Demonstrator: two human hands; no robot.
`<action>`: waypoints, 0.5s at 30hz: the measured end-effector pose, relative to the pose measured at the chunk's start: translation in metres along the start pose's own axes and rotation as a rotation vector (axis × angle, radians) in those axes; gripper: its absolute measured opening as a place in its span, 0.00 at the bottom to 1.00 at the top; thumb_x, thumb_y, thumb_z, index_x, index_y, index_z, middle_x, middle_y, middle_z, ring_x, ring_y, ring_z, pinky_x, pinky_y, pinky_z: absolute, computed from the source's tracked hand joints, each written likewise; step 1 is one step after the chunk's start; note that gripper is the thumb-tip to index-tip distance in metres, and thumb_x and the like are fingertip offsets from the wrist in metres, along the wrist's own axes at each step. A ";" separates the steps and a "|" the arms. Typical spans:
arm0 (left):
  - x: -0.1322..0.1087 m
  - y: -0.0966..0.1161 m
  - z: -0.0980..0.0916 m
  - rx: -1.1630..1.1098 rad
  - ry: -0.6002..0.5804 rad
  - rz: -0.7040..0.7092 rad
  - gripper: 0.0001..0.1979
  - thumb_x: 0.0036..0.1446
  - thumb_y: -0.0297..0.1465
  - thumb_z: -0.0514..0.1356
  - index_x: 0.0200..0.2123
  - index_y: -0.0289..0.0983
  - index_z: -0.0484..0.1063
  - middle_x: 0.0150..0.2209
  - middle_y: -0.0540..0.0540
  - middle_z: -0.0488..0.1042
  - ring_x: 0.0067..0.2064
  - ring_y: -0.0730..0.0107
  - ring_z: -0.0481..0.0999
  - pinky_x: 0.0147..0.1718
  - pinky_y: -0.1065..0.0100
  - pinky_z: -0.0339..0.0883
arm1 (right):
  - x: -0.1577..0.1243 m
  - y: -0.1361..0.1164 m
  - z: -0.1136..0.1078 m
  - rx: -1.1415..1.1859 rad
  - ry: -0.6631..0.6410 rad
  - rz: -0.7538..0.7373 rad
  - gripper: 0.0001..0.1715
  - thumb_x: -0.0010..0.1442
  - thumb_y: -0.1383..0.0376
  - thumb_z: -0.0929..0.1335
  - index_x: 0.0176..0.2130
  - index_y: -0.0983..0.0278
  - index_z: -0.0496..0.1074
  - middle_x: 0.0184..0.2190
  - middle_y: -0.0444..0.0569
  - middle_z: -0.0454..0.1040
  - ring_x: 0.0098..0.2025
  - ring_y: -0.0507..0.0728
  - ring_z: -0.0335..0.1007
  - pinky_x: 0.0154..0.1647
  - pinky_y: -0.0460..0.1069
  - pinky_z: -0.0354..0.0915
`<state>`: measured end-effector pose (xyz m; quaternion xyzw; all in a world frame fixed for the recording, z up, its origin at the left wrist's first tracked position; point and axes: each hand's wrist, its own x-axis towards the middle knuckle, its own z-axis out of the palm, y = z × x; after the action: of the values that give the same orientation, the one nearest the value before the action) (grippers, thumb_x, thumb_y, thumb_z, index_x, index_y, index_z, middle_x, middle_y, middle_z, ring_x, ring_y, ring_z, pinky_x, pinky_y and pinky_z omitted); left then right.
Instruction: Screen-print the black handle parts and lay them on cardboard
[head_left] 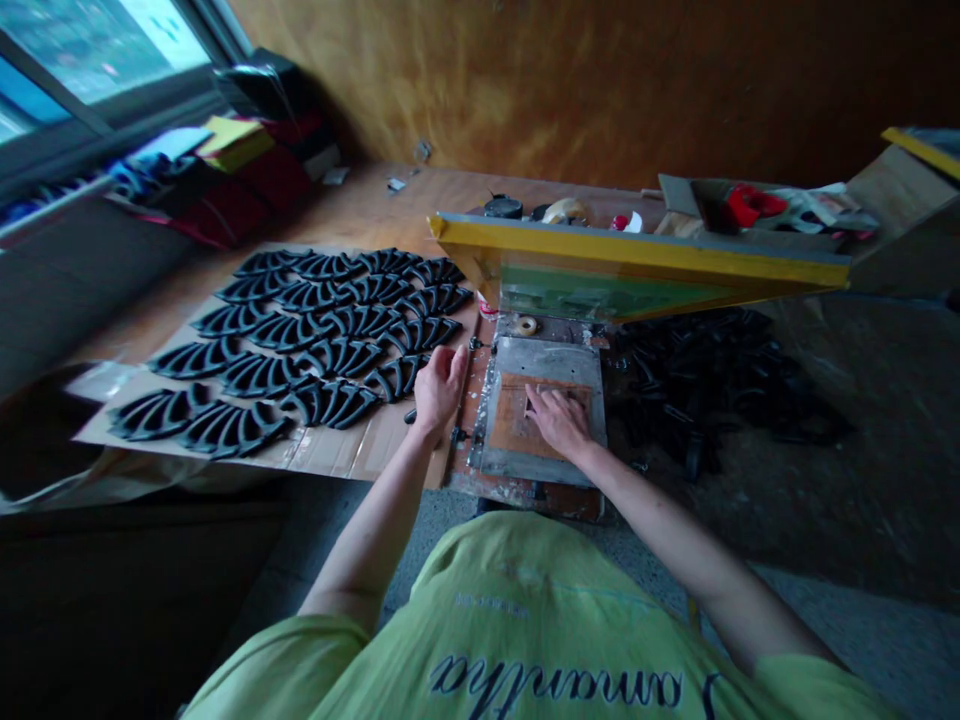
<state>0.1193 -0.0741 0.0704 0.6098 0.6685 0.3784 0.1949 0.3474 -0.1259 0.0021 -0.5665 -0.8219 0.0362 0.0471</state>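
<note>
My left hand (439, 388) is closed, its fingers curled, at the right edge of a cardboard sheet (330, 450). Whether anything is in it is hidden. Beside it lie several black fan-shaped ribbed pieces (259, 370), set out in rows on the cardboard. My right hand (561, 420) rests with fingers stretched out on a brown board (510, 425), fixed on a grey metal plate (551, 352). Its fingertips touch the board near a small dark spot. Above the plate, a yellow-framed printing screen (637, 245) is tilted up.
A heap of black pieces (705, 380) lies right of the plate. A tape roll (526, 326) sits behind the board. At the back stand a dark pot (502, 207) and a carton (690, 205) with a red item (754, 203). Red boxes (225, 190) are by the window.
</note>
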 end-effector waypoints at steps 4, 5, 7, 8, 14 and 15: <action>0.026 0.047 -0.011 -0.469 0.109 0.142 0.23 0.67 0.48 0.45 0.45 0.38 0.69 0.21 0.53 0.64 0.22 0.76 0.62 0.25 0.73 0.56 | -0.001 -0.011 0.003 0.005 -0.107 0.008 0.35 0.66 0.52 0.63 0.64 0.68 0.60 0.49 0.63 0.72 0.50 0.66 0.67 0.44 0.57 0.66; 0.032 0.058 -0.014 -0.556 0.108 0.161 0.24 0.68 0.48 0.42 0.48 0.38 0.68 0.21 0.54 0.63 0.21 0.76 0.61 0.24 0.73 0.56 | -0.003 -0.010 0.001 0.014 -0.093 0.006 0.34 0.65 0.52 0.63 0.64 0.67 0.61 0.50 0.63 0.72 0.50 0.66 0.67 0.46 0.57 0.65; 0.043 0.077 -0.017 -0.670 0.064 0.184 0.27 0.69 0.48 0.38 0.49 0.37 0.67 0.20 0.53 0.61 0.19 0.78 0.59 0.23 0.73 0.57 | -0.006 -0.006 -0.002 0.030 -0.033 -0.045 0.33 0.65 0.54 0.64 0.64 0.64 0.61 0.55 0.63 0.70 0.55 0.66 0.65 0.53 0.59 0.62; 0.046 0.084 -0.017 -0.701 0.031 0.190 0.28 0.68 0.49 0.37 0.48 0.37 0.68 0.19 0.53 0.61 0.19 0.78 0.58 0.22 0.74 0.57 | -0.006 -0.004 -0.003 0.038 -0.007 -0.100 0.33 0.65 0.55 0.64 0.65 0.63 0.60 0.58 0.62 0.68 0.59 0.66 0.62 0.57 0.61 0.59; 0.032 0.079 -0.025 -0.731 -0.089 0.142 0.32 0.66 0.53 0.38 0.39 0.35 0.71 0.20 0.51 0.63 0.19 0.79 0.61 0.21 0.74 0.58 | -0.013 0.029 -0.003 0.196 0.017 -0.123 0.26 0.64 0.56 0.66 0.59 0.61 0.68 0.60 0.53 0.69 0.64 0.64 0.58 0.66 0.65 0.50; 0.022 0.070 -0.027 -0.725 -0.111 0.100 0.32 0.66 0.53 0.39 0.38 0.35 0.71 0.21 0.51 0.65 0.20 0.78 0.63 0.21 0.74 0.58 | -0.016 0.043 -0.007 0.240 0.062 -0.001 0.24 0.64 0.56 0.65 0.57 0.61 0.70 0.57 0.53 0.72 0.62 0.64 0.61 0.64 0.64 0.53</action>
<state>0.1420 -0.0622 0.1440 0.5525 0.4489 0.5660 0.4157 0.3936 -0.1254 0.0039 -0.5574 -0.8100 0.1167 0.1401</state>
